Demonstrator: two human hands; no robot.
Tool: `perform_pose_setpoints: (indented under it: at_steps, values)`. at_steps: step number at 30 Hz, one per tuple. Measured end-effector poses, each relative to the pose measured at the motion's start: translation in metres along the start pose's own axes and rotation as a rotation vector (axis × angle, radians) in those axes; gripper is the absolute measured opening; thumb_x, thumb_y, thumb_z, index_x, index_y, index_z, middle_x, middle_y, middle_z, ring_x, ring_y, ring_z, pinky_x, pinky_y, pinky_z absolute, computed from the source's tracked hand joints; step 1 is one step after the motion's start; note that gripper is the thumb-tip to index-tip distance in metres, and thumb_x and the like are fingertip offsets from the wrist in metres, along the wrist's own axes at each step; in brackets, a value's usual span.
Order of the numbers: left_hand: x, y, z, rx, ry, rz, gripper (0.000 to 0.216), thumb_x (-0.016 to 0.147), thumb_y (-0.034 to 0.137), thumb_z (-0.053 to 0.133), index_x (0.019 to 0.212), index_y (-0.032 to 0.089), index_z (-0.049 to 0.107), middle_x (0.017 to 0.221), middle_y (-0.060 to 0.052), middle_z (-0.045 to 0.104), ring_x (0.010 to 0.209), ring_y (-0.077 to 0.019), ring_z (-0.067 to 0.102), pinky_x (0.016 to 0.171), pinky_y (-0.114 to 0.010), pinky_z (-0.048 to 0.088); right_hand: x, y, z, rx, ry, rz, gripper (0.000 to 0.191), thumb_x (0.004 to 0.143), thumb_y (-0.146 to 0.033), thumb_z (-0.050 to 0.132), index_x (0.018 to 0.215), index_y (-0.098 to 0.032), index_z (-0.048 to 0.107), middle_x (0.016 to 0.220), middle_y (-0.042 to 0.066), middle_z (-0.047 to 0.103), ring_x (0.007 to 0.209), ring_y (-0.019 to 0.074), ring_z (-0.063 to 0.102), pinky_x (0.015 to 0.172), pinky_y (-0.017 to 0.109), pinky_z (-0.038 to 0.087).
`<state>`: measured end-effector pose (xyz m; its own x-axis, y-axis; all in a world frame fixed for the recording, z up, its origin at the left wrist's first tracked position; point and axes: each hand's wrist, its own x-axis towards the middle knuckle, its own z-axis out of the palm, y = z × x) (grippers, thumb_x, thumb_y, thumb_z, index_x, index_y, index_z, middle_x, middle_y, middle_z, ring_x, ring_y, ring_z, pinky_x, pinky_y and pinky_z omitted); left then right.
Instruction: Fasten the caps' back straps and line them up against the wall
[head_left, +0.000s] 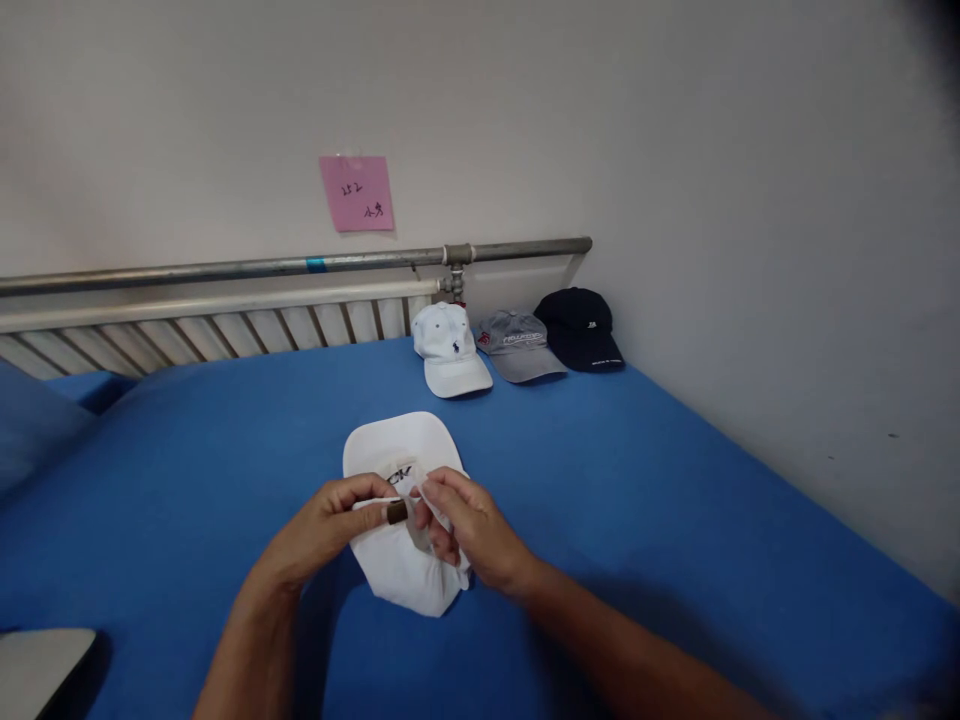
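A white baseball cap point(409, 580) lies on the blue surface in front of me, its brim pointing away and dark letters showing near the brim. My left hand point(330, 525) pinches the cap's back edge, beside a small brown buckle or tab point(397, 512). On the other side my right hand point(469, 525) is closed on a white strap end of the same cap. Between the two hands is the cap's back opening. Part of the strap is hidden by the right fingers.
A white cap point(442, 340), a grey cap point(517, 340) and a black cap point(577, 325) stand in a row at the back. Behind them run a metal pipe point(262, 268) and a radiator point(300, 322). A pink note point(358, 195) hangs on the wall. A pale object point(41, 665) sits at lower left.
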<state>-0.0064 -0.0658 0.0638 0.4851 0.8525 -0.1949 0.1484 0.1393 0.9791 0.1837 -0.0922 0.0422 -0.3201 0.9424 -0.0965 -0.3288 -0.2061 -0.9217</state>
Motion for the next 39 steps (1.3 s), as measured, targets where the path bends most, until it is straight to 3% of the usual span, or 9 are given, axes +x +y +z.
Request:
perform_pose_setpoints:
  at_steps: [4, 10, 27, 39]
  values:
    - [0.001, -0.006, -0.002, -0.163, 0.062, -0.017, 0.025, 0.07, 0.038, 0.078, 0.076, 0.015, 0.069, 0.065, 0.001, 0.062, 0.057, -0.0089, 0.051, 0.056, -0.02, 0.037, -0.003, -0.009, -0.004, -0.081, -0.007, 0.035, 0.026, 0.081, -0.041, 0.062, 0.075, -0.017, 0.052, 0.058, -0.007, 0.049, 0.037, 0.0015, 0.033, 0.035, 0.016, 0.026]
    - [0.003, -0.01, -0.001, -0.279, 0.034, -0.036, 0.026, 0.064, 0.035, 0.082, 0.073, 0.015, 0.068, 0.062, 0.001, 0.061, 0.052, -0.0075, 0.05, 0.051, -0.018, 0.035, -0.004, -0.013, -0.007, -0.177, -0.127, 0.111, 0.022, 0.083, -0.036, 0.057, 0.071, -0.017, 0.053, 0.054, -0.007, 0.047, 0.036, 0.0028, 0.034, 0.036, 0.018, 0.025]
    - [0.007, -0.015, 0.0, -0.344, 0.002, -0.039, 0.025, 0.064, 0.035, 0.082, 0.068, 0.014, 0.068, 0.057, 0.002, 0.059, 0.047, -0.0063, 0.047, 0.047, -0.018, 0.032, -0.004, -0.015, -0.011, -0.232, -0.123, 0.113, 0.022, 0.082, -0.035, 0.056, 0.069, -0.018, 0.051, 0.054, -0.007, 0.044, 0.037, 0.0035, 0.032, 0.037, 0.019, 0.021]
    - [0.007, -0.015, -0.001, -0.309, -0.013, -0.051, 0.024, 0.065, 0.034, 0.081, 0.068, 0.014, 0.068, 0.057, 0.001, 0.059, 0.048, -0.0063, 0.045, 0.048, -0.018, 0.03, -0.004, -0.016, -0.013, -0.242, -0.208, 0.104, 0.02, 0.081, -0.035, 0.058, 0.073, -0.016, 0.057, 0.052, -0.007, 0.044, 0.037, 0.0034, 0.031, 0.037, 0.018, 0.021]
